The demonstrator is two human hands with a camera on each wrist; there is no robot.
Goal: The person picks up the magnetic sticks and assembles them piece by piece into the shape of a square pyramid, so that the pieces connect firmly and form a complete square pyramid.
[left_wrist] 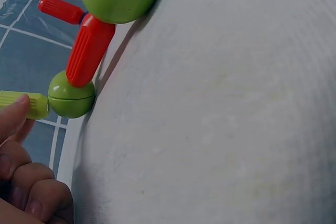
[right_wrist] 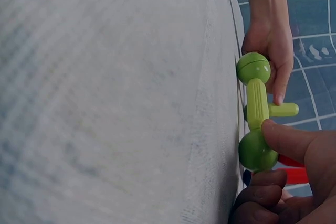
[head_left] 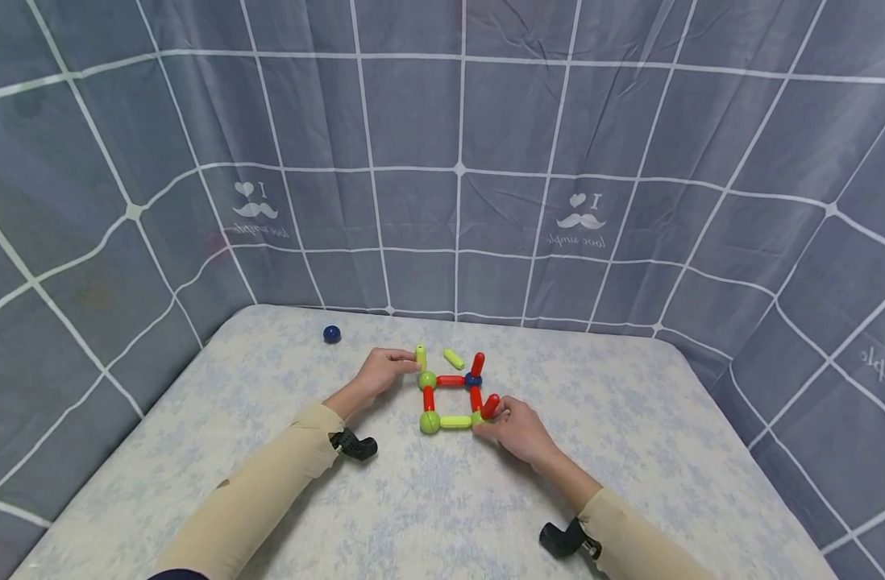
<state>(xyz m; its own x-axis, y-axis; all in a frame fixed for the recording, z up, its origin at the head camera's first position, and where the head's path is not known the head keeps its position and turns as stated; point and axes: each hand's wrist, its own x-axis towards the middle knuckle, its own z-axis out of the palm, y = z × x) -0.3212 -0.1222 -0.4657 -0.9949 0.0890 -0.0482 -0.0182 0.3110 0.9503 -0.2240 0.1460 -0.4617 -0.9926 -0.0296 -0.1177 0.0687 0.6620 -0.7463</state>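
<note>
A square frame of rods and balls lies on the table. My left hand point(head_left: 380, 374) pinches an upright yellow-green rod point(left_wrist: 38, 106) between thumb and finger, its lower end at the far left green ball point(left_wrist: 72, 98). At the near right corner, my right hand point(head_left: 521, 432) grips another green ball point(right_wrist: 256, 151), thumb on one side and fingers on the other. A red rod point(head_left: 490, 406) rises from that ball. The far right corner is a dark blue ball point(head_left: 473, 381) bearing a second red upright rod point(head_left: 479, 364). A green ball point(head_left: 430, 422) forms the near left corner.
Just behind the frame lies a loose yellow-green rod point(head_left: 453, 358). A loose dark blue ball point(head_left: 331, 334) sits farther left, near the back of the pale patterned table point(head_left: 384, 515). Grey gridded curtain point(head_left: 515, 121) stands behind and on both sides.
</note>
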